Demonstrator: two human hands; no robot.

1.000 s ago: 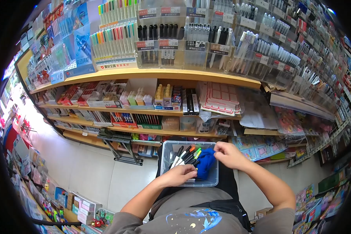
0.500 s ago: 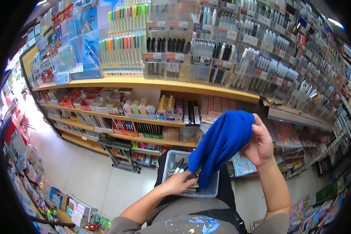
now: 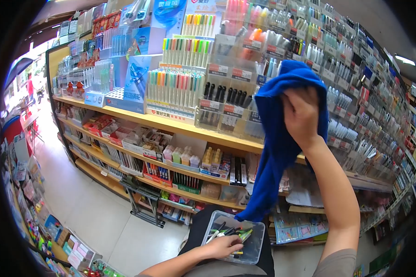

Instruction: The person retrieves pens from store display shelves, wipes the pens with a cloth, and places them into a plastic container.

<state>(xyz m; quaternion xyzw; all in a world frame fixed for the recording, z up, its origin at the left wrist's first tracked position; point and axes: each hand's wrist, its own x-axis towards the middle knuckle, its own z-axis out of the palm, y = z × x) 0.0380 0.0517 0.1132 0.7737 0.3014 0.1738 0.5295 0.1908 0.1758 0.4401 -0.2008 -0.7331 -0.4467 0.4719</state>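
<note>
My right hand is raised in front of the pen racks, its fingers closed on a blue cloth. The cloth drapes over and behind this hand, and a long end hangs down to the rim of a clear plastic bin. The bin is at my lap. Several pens, black, white and yellow-green, lie loose inside it. My left hand is down in the bin on top of the pens, with its fingers curled. What lies under those fingers is hidden.
A wooden shelf runs across in front, with marker displays and clear pen racks on it. Boxed stationery fills the lower shelves. A black folding stand leans against them. Tiled floor shows at left, with more goods beside it.
My right hand has lifted the blue cloth upward, so it hangs longer and more of the bin shows. My left hand stays in the bin. The view has shifted.
</note>
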